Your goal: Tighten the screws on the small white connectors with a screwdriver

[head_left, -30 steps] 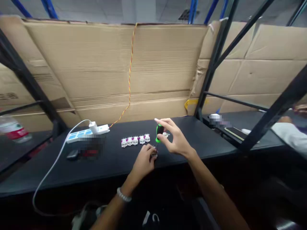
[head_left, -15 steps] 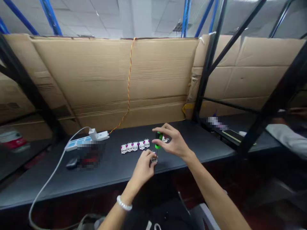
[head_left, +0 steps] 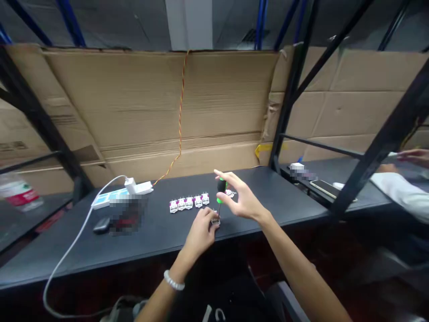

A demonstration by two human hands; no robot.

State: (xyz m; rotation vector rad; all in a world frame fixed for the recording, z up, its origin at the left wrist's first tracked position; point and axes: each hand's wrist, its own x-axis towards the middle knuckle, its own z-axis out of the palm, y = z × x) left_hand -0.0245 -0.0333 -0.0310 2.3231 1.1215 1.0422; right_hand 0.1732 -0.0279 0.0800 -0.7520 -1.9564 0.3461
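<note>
Head view: black desk (head_left: 150, 241), smooth and matt, backed by creased, ribbed cardboard (head_left: 134, 98). A twisted orange-yellow wire (head_left: 181, 103) runs down the cardboard to a hard white-and-blue power strip (head_left: 144, 188), a blocky white plug (head_left: 130, 184) standing in it and a thin pale cable (head_left: 67, 255) curving off over the near edge. Beside the strip's near side, a rounded dark mouse-like object (head_left: 101, 225).

Middle of desk: five small white blocks (head_left: 189, 202) with purple bits and thin prongs at the back, set in a slightly slanting row. One more such block (head_left: 230, 193) sits just behind the right hand, partly covered by it.

Left hand (head_left: 200, 229): palm down and low, forearm slanting in from below, beaded pale bracelet (head_left: 174, 281) at the wrist. Grip closed, thumb and fingers pinching a small white piece (head_left: 215, 221) against the desk, near its front edge.

Right hand (head_left: 243, 200): raised, forearm in from lower right, wrist level. Grip closed on a black-and-green screwdriver (head_left: 220, 185), thumb and forefinger at the handle. Tool nearly upright, thin metal shaft pointing down at the piece; whether the tip touches is too small to tell.
</note>
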